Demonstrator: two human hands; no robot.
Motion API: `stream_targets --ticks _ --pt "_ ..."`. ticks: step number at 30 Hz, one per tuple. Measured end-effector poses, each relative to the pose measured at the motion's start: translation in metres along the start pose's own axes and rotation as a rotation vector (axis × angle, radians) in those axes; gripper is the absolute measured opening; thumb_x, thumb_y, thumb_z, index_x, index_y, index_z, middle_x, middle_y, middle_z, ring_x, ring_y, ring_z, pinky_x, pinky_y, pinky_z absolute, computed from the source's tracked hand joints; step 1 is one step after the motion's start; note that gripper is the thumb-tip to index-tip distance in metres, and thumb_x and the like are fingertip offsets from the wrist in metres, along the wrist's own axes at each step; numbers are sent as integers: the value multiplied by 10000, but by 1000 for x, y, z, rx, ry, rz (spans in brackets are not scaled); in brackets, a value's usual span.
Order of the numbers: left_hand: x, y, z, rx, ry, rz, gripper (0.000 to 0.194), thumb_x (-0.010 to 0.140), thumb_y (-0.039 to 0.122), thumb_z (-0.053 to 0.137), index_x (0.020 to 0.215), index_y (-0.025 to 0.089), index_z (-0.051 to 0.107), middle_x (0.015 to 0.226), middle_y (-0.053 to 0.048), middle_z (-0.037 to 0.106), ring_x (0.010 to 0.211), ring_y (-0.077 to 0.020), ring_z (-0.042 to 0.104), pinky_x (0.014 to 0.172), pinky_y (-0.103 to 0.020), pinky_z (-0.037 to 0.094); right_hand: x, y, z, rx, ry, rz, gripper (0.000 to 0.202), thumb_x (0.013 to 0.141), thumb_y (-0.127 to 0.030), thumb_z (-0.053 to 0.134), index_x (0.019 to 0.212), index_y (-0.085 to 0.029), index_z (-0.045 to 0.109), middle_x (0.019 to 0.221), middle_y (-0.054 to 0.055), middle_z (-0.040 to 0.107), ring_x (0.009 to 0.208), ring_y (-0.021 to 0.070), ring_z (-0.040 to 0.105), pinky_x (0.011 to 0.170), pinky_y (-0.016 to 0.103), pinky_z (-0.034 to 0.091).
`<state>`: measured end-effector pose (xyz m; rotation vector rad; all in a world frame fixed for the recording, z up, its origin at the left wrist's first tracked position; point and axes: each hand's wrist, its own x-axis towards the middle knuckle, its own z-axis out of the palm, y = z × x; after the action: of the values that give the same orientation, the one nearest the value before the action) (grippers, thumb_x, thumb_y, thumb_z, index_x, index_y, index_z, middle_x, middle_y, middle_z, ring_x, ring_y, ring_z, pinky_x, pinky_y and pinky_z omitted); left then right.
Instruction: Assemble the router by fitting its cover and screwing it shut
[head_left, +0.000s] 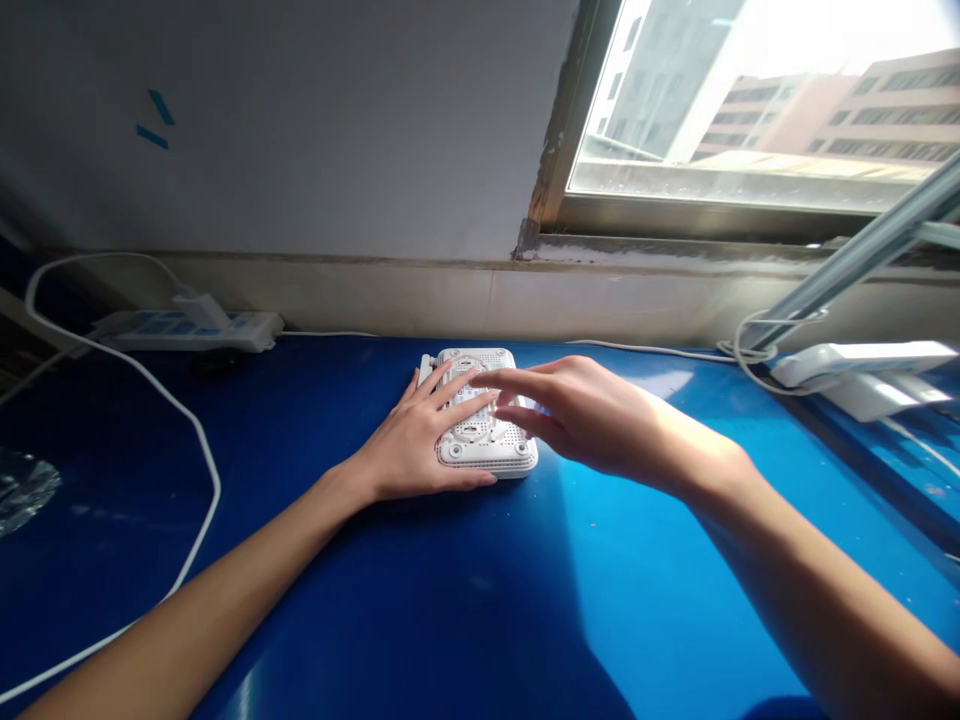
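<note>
A white router [491, 462] lies on the blue table with its vented underside up, showing a printed label, round recesses and corner feet. A short white piece like a folded antenna [426, 364] sticks out at its far left side. My left hand [411, 435] rests flat across the router's left part, fingers spread and the thumb along its near edge. From the right, my right hand [581, 410] reaches over the router's middle. Its index finger is stretched out and the thumb is apart from it; no held thing shows between them. The two hands' fingers partly hide the label.
A white power strip [255, 330] with a plugged-in adapter stands at the back left, its white cable [202, 440] looping along the left. Another white strip with plugs [862, 368] sits at the right by a metal bar [847, 255]. Crumpled clear plastic [26, 490] lies far left.
</note>
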<state>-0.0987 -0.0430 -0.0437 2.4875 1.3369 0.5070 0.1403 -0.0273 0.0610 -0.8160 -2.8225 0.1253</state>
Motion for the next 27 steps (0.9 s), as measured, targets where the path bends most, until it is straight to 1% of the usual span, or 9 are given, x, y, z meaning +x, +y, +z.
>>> stream_targets --ticks 3,6,8,12,14,18,20,24,27 --pt "0 1 -1 -10 25 5 1020 768 793 741 1612 306 443 1715 -82 347 1609 -452 165 1280 -718 101 -6 3 2 42 -1 -21 684 965 -52 546 1594 -289 419 1445 87 675 1165 238 726 862 301 565" --pt "-1 0 -1 -22 42 8 1028 749 775 772 1590 256 486 1675 -100 424 1600 -467 183 1283 -713 113 -10 5 1 100 17 -53 807 890 -57 593 1627 -291 359 1571 100 558 1309 268 640 920 323 562" --pt "-1 -1 0 -22 42 6 1020 742 782 774 1578 264 506 1690 -100 396 1604 -465 166 1285 -705 123 -8 5 0 129 8 -68 765 863 -106 657 1579 -263 439 1491 114 621 1232 269 677 860 306 562" --pt "-2 -2 1 -30 24 -4 1025 746 799 758 1600 316 465 1730 -74 300 1617 -436 127 1289 -695 120 0 2 0 56 -54 44 279 989 -276 654 1260 -222 693 1029 77 788 835 223 744 650 286 495" --pt "-2 -2 1 -36 17 -7 1020 750 794 759 1608 338 447 1733 -57 292 1620 -429 120 1289 -697 127 1 2 2 47 -37 73 260 1022 -227 601 1267 -224 690 1074 84 788 886 226 749 678 286 496" --pt "-2 -1 0 -26 23 -17 1003 750 787 765 1597 342 466 1739 -44 275 1621 -431 112 1286 -696 156 -3 5 0 155 -12 -24 649 900 -59 624 1499 -293 536 1423 75 665 1169 230 691 854 284 530" --pt "-2 -1 1 -27 21 -16 1008 749 786 766 1598 334 466 1741 -49 269 1621 -431 106 1289 -696 137 -4 5 -3 162 -28 -31 590 881 -111 677 1443 -272 601 1341 82 705 1078 224 715 799 274 534" --pt "-2 -1 1 -37 21 -10 1020 755 787 761 1617 355 425 1738 -47 273 1620 -434 104 1285 -711 109 -1 6 -5 115 -72 29 208 1019 -294 622 1094 -210 796 945 84 798 782 197 742 664 272 502" --pt "-3 -1 1 -35 18 -15 1009 758 789 757 1610 354 438 1739 -45 273 1621 -431 102 1285 -707 128 0 6 -3 130 -62 8 284 1032 -172 554 1210 -225 769 1050 91 810 870 203 764 724 271 522"
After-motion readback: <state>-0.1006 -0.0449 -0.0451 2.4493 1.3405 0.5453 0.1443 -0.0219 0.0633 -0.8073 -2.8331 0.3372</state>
